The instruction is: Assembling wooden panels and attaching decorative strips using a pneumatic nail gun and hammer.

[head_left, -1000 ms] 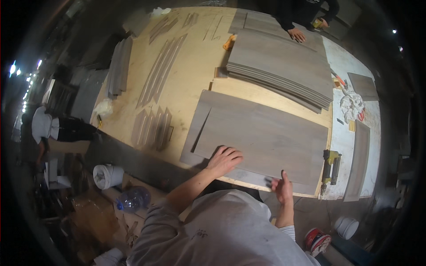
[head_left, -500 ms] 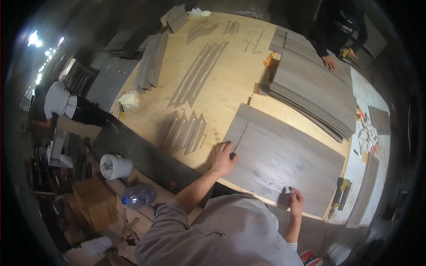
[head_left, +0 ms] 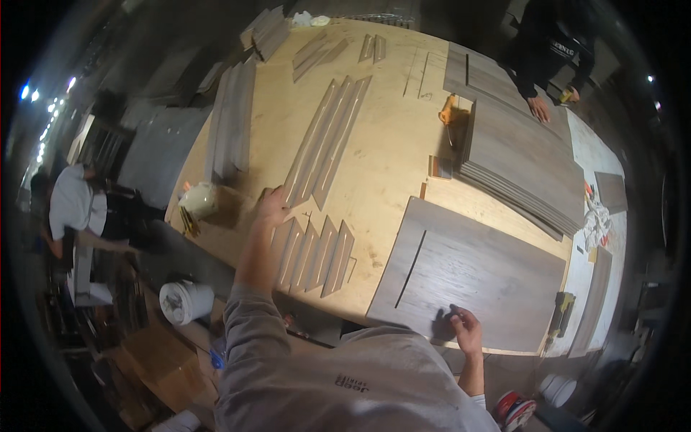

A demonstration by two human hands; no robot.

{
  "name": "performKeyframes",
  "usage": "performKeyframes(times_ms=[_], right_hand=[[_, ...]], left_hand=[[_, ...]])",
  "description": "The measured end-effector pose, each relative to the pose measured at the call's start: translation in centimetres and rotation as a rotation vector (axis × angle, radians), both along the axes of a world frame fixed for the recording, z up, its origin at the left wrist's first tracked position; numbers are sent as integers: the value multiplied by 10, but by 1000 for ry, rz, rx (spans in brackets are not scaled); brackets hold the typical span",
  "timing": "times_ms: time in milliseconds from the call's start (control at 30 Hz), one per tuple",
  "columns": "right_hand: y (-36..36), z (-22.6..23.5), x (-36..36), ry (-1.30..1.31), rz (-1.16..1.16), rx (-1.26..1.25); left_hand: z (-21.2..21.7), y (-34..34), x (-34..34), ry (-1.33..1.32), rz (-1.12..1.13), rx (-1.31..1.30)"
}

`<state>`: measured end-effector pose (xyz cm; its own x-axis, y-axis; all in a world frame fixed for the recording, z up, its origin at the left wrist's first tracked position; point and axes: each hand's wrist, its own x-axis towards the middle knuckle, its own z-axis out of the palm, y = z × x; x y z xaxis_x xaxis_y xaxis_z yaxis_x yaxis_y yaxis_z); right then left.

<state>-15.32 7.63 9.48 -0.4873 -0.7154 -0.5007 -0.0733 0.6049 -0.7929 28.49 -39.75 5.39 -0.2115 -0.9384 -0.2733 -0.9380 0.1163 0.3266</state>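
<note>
Reaching our left hand (head_left: 271,207) open to the pointed strips (head_left: 313,253) at centre, we press our right hand (head_left: 466,330) flat on the grey board (head_left: 475,277), lower right, apparently steadying it.

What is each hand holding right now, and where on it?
Nothing is lifted. The right hand presses flat on the near edge of the grey panel; the left hand reaches the pointed strips.

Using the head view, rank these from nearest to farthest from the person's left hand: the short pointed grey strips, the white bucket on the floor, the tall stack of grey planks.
From the left hand:
1. Short pointed grey strips, on the table just right of and below the hand.
2. White bucket, on the floor off the table's near-left edge.
3. Stack of grey planks, far right side of the table.
</note>
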Motion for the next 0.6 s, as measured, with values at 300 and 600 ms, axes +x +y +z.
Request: performKeyframes(times_ms=[300, 600], right_hand=[[-58, 18, 27, 40, 36, 0], [-145, 13, 63, -305, 25, -197]], left_hand=[[-5, -7, 18, 146, -85, 52], [44, 78, -61, 1000, 34, 554]])
